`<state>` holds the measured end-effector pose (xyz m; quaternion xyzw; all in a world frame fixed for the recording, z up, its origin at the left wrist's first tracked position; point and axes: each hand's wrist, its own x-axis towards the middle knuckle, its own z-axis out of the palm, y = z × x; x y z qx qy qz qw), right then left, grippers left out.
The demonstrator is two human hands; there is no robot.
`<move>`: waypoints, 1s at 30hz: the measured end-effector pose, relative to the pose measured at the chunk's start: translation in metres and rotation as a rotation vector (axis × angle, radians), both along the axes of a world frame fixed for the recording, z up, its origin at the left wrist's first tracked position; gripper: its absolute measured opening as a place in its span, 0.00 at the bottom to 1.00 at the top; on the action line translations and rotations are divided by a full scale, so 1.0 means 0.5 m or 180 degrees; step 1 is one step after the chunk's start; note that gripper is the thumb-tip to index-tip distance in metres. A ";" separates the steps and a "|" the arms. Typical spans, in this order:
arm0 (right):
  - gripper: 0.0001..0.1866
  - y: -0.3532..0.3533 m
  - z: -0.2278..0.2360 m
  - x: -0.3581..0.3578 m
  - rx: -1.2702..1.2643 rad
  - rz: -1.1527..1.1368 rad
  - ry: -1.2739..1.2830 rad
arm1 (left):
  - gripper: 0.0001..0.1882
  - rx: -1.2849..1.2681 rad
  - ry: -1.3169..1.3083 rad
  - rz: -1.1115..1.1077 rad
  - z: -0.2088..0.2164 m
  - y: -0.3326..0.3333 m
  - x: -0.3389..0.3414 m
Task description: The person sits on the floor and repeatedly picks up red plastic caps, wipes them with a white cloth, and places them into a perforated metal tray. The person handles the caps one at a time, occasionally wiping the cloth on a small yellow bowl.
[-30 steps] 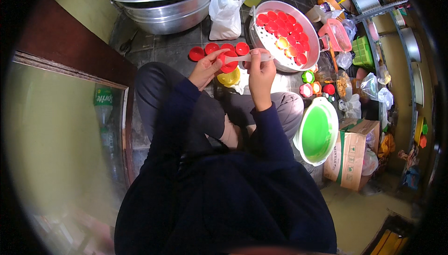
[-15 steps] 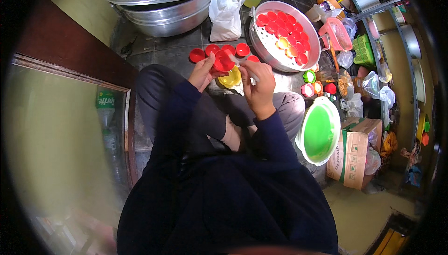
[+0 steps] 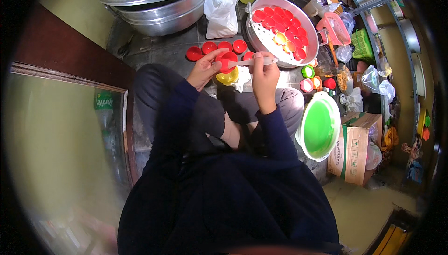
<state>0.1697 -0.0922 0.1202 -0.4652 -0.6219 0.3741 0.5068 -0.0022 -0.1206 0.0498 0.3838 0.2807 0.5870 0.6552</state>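
Note:
My left hand (image 3: 204, 72) holds a small red cup (image 3: 227, 58), tilted, above a yellow bowl (image 3: 227, 77). In my right hand (image 3: 266, 75), thumb and fingers pinch a slim white-handled tool (image 3: 247, 62). The tool's far end reaches the red cup; I cannot make out its head. Beyond my hands, several red cups (image 3: 208, 47) stand in a row on the dark tiles. White crumpled material (image 3: 242, 79) lies beside the yellow bowl.
A round perforated metal pan (image 3: 311, 22) holds several red cups. Right of my knee stands a pale basin (image 3: 300, 136) of green liquid. A cardboard box (image 3: 349, 155), flower-shaped moulds (image 3: 306, 85) and shelving line the right. A large lidded pot (image 3: 163, 22) and white bag (image 3: 221, 12) stand far left.
My right hand has turned, and the tool's handle now lies nearly level, pointing right. The red cup is more tilted in my left hand. The view has shifted slightly.

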 end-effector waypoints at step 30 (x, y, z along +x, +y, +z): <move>0.04 -0.065 0.017 -0.005 0.1729 -0.0046 -0.1030 | 0.36 -0.0128 -0.0027 0.0158 -0.012 -0.002 -0.004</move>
